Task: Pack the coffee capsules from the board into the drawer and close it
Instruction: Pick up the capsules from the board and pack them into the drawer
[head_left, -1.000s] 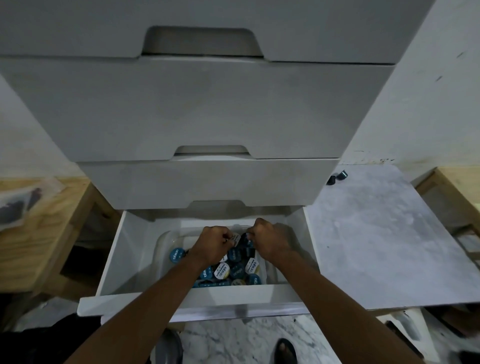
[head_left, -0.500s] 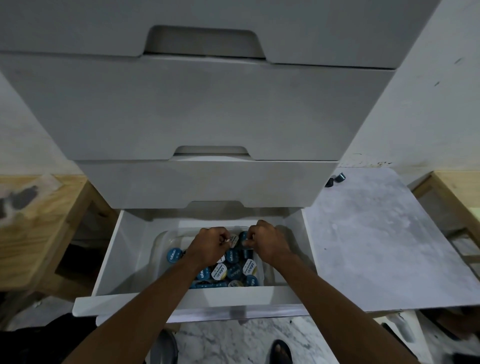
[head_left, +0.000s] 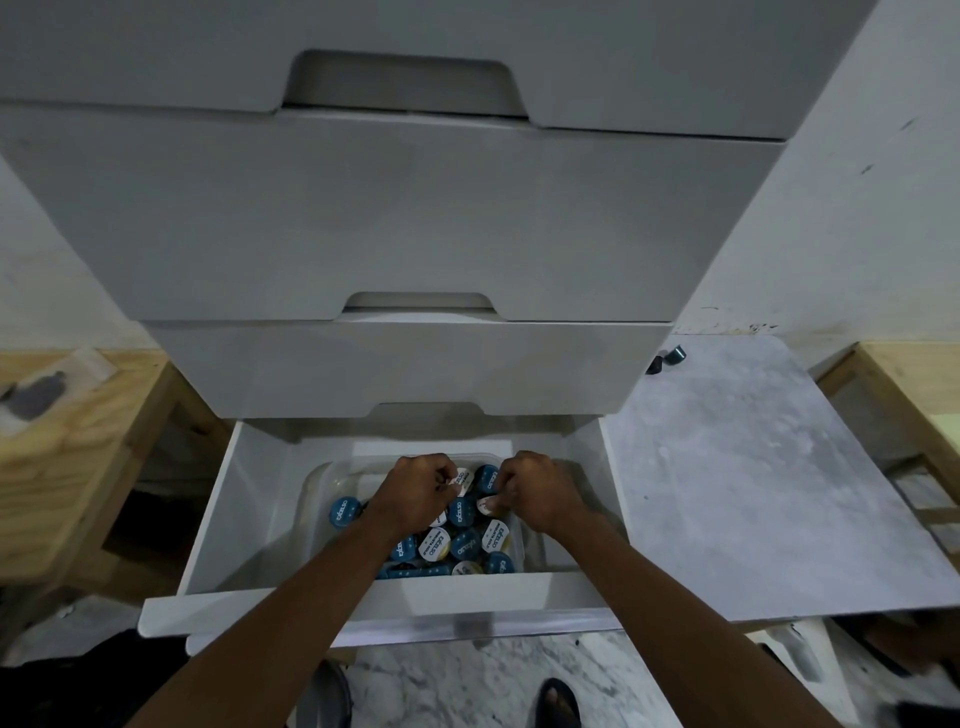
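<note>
Both hands, left hand (head_left: 415, 491) and right hand (head_left: 535, 488), curl pinched fingers over capsules (head_left: 462, 543) in the tub inside the open drawer (head_left: 249, 519); release low, two capsules (head_left: 670, 358) remain on the board (head_left: 753, 493).

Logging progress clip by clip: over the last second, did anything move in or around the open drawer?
Hardly anything. Both hands stay curled over the capsules in the clear tub; the left hand and right hand shifted only slightly, and it is unclear whether either took or dropped a capsule. The drawer remains open, and two capsules remain on the board.
</note>
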